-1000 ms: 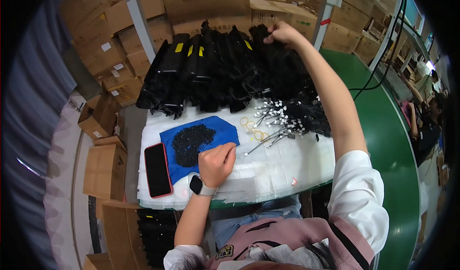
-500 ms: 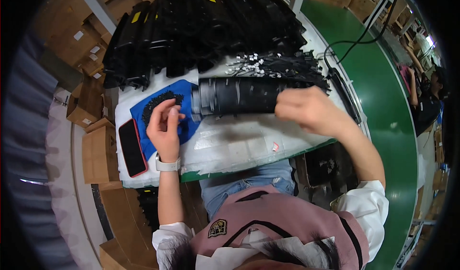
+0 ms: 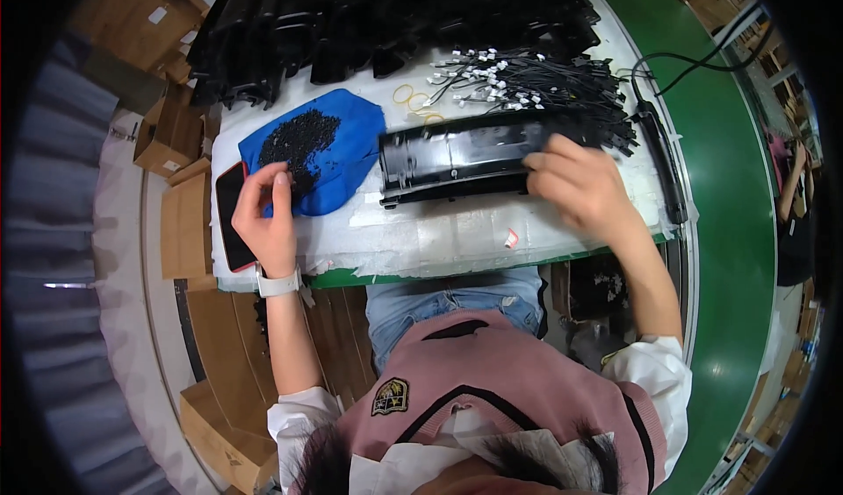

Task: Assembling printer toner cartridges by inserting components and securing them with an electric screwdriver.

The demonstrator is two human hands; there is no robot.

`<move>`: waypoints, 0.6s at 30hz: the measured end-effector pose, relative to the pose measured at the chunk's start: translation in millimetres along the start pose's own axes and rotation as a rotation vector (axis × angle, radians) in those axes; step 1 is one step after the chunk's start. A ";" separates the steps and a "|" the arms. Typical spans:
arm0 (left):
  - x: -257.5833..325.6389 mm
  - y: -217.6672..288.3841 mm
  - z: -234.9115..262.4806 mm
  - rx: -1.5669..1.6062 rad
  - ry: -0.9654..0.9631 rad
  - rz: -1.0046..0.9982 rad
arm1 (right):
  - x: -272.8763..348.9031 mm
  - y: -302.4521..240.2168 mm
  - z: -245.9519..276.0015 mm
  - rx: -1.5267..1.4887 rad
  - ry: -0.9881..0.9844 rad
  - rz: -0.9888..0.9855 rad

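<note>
A long black plastic housing lies crosswise on the white-covered table, its glossy curved face up. My right hand is closed at its right part, fingertips on the near side; the hand hides some of that end. To the left, a blue cloth bears a heap of tiny black parts. My left hand is at the cloth's near left edge, over a red-edged phone. Its thumb and fingertips are pinched together; anything between them is too small to make out.
Many black housings are stacked at the back. Bundled black cables with white connectors lie behind the housing, beside yellow rubber bands. A black corded tool lies along the right edge. Cardboard boxes stand left.
The housing has been turned, bringing its glossy side and near edge into view. My left hand has drawn back from the heap, and its fingers have come together. The view has shifted.
</note>
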State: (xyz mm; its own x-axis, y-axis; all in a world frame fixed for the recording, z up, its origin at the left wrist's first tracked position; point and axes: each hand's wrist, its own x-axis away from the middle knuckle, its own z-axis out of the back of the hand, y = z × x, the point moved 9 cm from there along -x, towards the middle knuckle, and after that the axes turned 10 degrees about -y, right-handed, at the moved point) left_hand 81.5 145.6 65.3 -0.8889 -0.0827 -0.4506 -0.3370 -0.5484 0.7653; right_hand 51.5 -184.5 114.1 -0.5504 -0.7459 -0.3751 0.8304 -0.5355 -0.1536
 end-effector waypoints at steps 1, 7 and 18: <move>-2.7 10.2 7.8 -0.213 0.041 -0.060 | 1.3 -20.5 8.9 0.176 0.087 0.055; -28.0 -6.7 -13.3 -0.802 -0.100 -0.090 | 37.3 -79.0 -20.2 -0.030 0.021 0.068; -47.6 -24.5 -25.8 -0.762 -0.208 -0.009 | 41.3 -15.1 -14.8 -0.149 0.136 -0.241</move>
State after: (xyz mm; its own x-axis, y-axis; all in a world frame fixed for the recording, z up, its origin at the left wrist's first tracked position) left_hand 140.1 141.4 56.2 -0.9522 0.0403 -0.3028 -0.1056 -0.9736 0.2025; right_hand 17.6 -201.4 87.4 -0.7246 -0.5391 -0.4293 0.6865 -0.6190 -0.3816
